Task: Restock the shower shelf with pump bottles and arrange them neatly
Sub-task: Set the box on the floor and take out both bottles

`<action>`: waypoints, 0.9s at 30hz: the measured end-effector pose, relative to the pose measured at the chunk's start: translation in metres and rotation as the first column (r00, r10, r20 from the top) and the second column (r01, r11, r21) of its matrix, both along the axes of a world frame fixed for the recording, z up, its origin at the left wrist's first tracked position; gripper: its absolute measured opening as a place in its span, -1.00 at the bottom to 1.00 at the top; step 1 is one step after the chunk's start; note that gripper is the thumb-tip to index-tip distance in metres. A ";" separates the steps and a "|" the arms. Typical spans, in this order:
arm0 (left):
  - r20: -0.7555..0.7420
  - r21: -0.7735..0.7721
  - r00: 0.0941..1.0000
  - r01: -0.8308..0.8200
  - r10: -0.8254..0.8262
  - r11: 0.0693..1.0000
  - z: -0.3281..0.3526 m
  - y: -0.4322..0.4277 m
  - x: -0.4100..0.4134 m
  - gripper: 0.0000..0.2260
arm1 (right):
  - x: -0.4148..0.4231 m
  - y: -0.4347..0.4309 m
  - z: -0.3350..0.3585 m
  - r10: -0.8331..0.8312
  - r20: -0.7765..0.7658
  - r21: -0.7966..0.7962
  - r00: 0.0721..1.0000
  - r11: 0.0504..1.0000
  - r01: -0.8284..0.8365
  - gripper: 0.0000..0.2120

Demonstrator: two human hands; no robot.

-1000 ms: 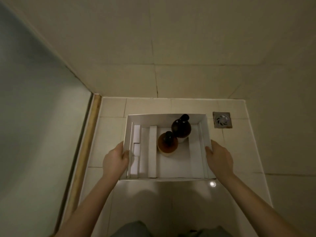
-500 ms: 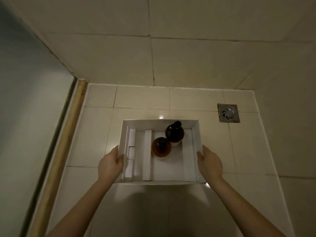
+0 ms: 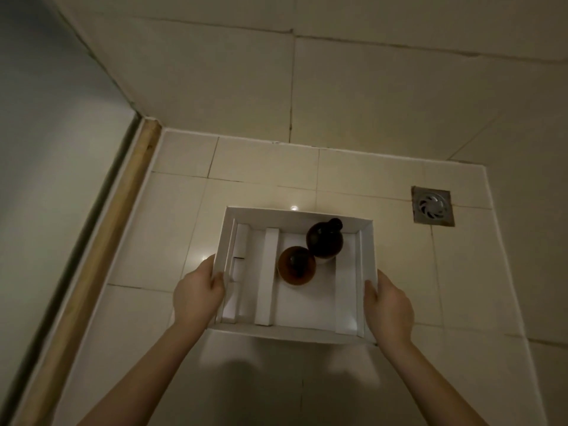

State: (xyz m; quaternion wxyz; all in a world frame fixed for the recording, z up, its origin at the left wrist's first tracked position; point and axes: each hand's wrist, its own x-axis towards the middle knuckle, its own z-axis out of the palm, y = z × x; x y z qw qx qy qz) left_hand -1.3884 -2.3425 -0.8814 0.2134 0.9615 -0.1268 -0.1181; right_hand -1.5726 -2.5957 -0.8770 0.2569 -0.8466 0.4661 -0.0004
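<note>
You grip the white box (image 3: pixel 295 332) by its side walls. Your left hand (image 3: pixel 196 292) is on the left wall and your right hand (image 3: pixel 388 309) on the right, with the fingers (image 3: pixel 211 265) curled against the outside and a thumb hooked over each rim. Inside the box, right of its middle divider, the amber pump bottle (image 3: pixel 296 265) and the dark pump bottle (image 3: pixel 325 241) stand upright, touching. Their long axes are vertical and the pump heads point up at you. The dark one stands nearer the box's far wall. In the dim light, the box seems lifted off the floor.
</note>
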 end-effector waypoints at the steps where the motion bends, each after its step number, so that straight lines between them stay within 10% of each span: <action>1: -0.001 0.001 1.000 -0.002 0.002 1.000 -0.001 0.000 -0.001 -0.70 | 0.000 0.001 0.000 0.008 0.006 0.003 1.000 1.000 -0.008 -0.76; 6: 0.098 -0.157 0.992 -0.060 0.076 0.986 0.009 -0.005 -0.013 -0.34 | 0.013 0.005 0.021 0.012 0.312 -0.035 0.950 0.999 -0.001 -0.41; 10: 0.236 -0.268 0.949 0.272 -0.210 0.924 0.020 -0.033 -0.038 -0.31 | 0.046 0.019 0.023 0.074 0.498 0.057 0.864 0.991 -0.118 -0.42; 15: -0.108 -0.352 0.929 0.299 -0.355 0.887 0.005 -0.077 -0.045 -0.19 | 0.087 0.016 -0.006 -0.023 0.335 0.292 0.942 0.953 -0.081 -0.45; 27: -0.115 -0.401 0.914 0.315 -0.388 0.860 -0.021 -0.088 -0.035 -0.57 | 0.078 0.006 -0.015 0.143 0.340 0.131 0.929 0.972 -0.197 -0.61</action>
